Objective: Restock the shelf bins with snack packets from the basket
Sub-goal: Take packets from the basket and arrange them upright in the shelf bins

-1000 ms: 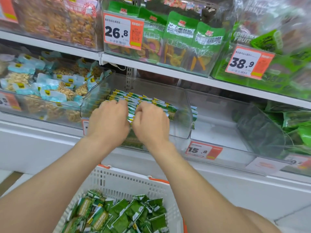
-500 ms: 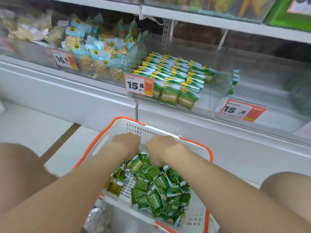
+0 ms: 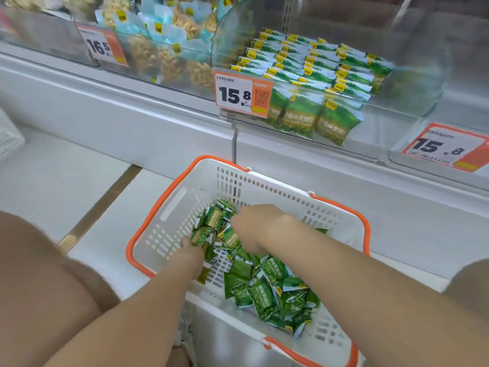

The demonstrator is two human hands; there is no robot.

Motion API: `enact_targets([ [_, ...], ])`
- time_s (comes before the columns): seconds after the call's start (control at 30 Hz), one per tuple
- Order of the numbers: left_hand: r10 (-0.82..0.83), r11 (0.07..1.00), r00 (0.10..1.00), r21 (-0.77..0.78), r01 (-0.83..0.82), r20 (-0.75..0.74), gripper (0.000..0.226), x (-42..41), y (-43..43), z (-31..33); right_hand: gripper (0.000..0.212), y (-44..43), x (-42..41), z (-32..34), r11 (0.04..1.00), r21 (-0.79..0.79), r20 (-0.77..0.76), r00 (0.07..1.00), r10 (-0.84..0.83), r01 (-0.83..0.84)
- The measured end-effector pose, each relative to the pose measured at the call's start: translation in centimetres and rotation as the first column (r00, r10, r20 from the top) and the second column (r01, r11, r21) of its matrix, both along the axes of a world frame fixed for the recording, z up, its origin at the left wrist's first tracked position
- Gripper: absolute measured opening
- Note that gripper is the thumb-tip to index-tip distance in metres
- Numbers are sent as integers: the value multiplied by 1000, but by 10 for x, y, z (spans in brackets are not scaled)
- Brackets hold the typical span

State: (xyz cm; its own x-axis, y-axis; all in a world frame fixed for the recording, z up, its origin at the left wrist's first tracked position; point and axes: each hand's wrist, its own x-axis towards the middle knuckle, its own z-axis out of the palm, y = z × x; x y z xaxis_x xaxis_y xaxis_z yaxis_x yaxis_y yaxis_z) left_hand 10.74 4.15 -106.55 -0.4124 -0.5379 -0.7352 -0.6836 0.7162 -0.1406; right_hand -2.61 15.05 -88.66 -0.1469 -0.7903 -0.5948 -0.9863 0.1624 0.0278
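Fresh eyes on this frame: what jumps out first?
The white, orange-rimmed basket sits at centre bottom, holding a loose heap of green packets. Both hands are in it: the left hand low at the heap's left edge, the right hand curled into its far end. Above, the clear shelf bin holds neat rows of the same packets behind an orange 15.8 price tag.

My basket [image 3: 264,186] is matt white perforated plastic with a smooth orange plastic rim. The snack packets [image 3: 267,287] in it are crinkled, glossy green film. The shelf bin [image 3: 412,83] is clear, shiny plastic. Its price tag [image 3: 238,94] looks like printed card.
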Motion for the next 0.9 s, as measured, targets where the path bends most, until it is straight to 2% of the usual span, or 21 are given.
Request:
enact_targets([
  [0.07, 38, 998, 999, 43, -38, -5, 57, 0, -5, -11, 16, -4, -2, 0, 1000, 2, 4, 1000, 9, -9],
  [0.17, -12, 997, 1000, 79, 11, 22, 52, -2, -4, -17, 18, -10, -4, 0, 1000, 11, 6, 1000, 16, -16],
  [0.3, -69, 995, 998, 69, 70, -11, 63, -2, -4, -14, 16, -14, -4, 3, 1000, 4, -7, 1000, 22, -22],
  [0.43, -13, 999, 991, 50, 20, -133, 32, -4, -5, -11, 10, -13, -2, 8, 999, -22, -7, 1000, 27, -27],
  [0.53, 32, 999, 980, 22, -28, -197, 20, -7, -4, 0, 11, -9, -3, 12, 999, -23, -3, 1000, 24, -24],
  [0.6, 65, 997, 953, -22, -75, -295, 6, -9, -5, 9, 12, -5, -5, 16, 1000, -13, -2, 1000, 15, -15],
  [0.7, 172, 981, 870, -4, -196, -462, 33, -22, -3, 27, 18, 1, -11, 30, 1000, -27, -16, 1000, -2, 2],
  [0.77, 213, 973, 794, 45, -228, -570, 27, -35, 0, 51, 13, 5, -18, 43, 998, -60, -33, 999, -28, 26],
  [0.83, 302, 952, 659, 180, -248, -689, 20, -49, 4, 81, 16, 8, -30, 60, 992, -110, -32, 997, -74, 70],
  [0.9, 408, 913, 527, 346, -216, -746, 29, -62, 9, 115, 11, 9, -44, 75, 982, -158, -18, 994, -108, 104],
])
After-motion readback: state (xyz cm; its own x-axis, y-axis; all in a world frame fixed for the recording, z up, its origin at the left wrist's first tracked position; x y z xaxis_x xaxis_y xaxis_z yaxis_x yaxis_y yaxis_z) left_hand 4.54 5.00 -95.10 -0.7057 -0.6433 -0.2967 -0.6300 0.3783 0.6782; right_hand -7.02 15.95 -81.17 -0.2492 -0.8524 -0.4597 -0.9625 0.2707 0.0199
